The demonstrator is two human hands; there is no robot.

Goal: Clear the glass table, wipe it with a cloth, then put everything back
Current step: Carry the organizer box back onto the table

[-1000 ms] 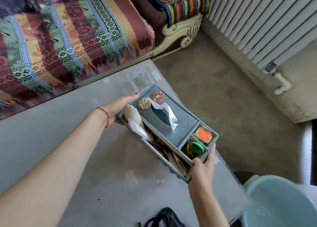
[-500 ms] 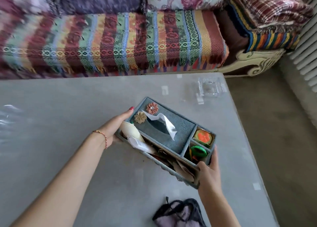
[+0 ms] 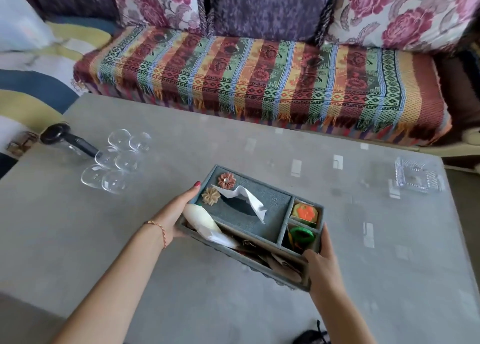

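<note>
The grey fabric organiser box (image 3: 249, 224) is held between both hands over the middle of the glass desk (image 3: 259, 304); whether its base touches the desk cannot be told. The left hand (image 3: 176, 214) grips the box's left end: the palm lies against the end wall and the fingers (image 3: 192, 189) extend along the far upper corner, beside the two fabric flowers (image 3: 219, 188). The right hand (image 3: 320, 263) grips the near right corner, thumb on the near side, fingers up along the right end wall. Both sets of fingers are clamped on the box, one at each end.

A white tissue (image 3: 249, 201) protrudes from the slot in the box top. Two small compartments at the right end hold an orange and yellow item (image 3: 305, 211) and a green item (image 3: 302, 236). The long near compartment holds a cream item and papers.

At the far left of the desk stands a cluster of clear glasses (image 3: 118, 162), with a black handled object (image 3: 67, 140) just beside it. A clear glass ashtray (image 3: 415, 175) sits at the far right corner. A striped sofa (image 3: 259, 79) runs behind the desk.
</note>
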